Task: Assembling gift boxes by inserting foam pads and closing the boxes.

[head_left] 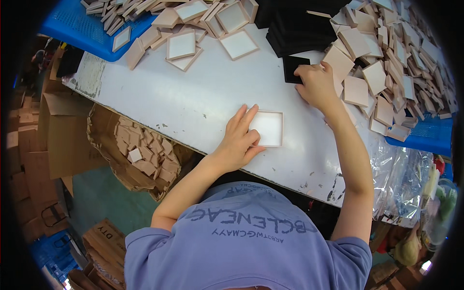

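A small shallow box half (270, 126), pale pink at the rim and white inside, lies open side up on the white table. My left hand (237, 137) grips its left side, with fingers reaching over the edge and the thumb along the near side. Farther right, my right hand (316, 84) is closed on the edge of a thin black square pad (291, 67). That pad is at the near side of a stack of black pads (299, 31). The fingertips of my right hand are partly hidden.
Many pale box pieces (374, 79) are heaped at the right on a blue basket (425, 133). More box pieces (181, 44) lie at the far left beside another blue basket (77, 29). Below the table's left edge stands a carton (108, 166) of small boxes. Clear plastic bags (401, 179) hang at the right.
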A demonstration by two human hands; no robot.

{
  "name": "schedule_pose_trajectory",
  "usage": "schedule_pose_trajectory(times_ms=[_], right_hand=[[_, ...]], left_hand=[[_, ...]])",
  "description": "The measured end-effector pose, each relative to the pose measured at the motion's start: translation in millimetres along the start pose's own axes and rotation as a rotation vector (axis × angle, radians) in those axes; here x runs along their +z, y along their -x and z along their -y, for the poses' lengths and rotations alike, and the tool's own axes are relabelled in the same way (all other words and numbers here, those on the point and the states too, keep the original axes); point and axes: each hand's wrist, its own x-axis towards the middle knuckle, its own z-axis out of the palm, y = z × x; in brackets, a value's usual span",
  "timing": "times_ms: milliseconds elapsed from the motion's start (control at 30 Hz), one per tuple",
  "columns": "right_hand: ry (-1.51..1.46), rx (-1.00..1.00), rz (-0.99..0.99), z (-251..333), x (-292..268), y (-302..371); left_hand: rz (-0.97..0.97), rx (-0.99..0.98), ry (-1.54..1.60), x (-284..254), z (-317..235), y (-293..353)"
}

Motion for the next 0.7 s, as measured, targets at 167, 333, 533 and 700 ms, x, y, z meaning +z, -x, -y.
schedule_pose_trajectory(times_ms=[167,333,533,700], right_hand=[[0.045,-0.07,0.017,-12.6,11.4,1.5],[-0.235,0.091,-0.331,-22.9,12.4,-6.8],[-0.346,0.173,-0.663,-22.6,-0.2,-4.2],[-0.2,0.122,-0.219,-10.6,1.4,2.4]], left_hand=[[0.073,0.104,0.04,0.1,10.8,-7.9],[0.025,0.123,0.039,0.9,12.2,-9.1],[-0.039,0.118,0.089,3.0,13.8,-10.8],[-0.055,0.127,0.068,2.3,14.1,-11.3]])
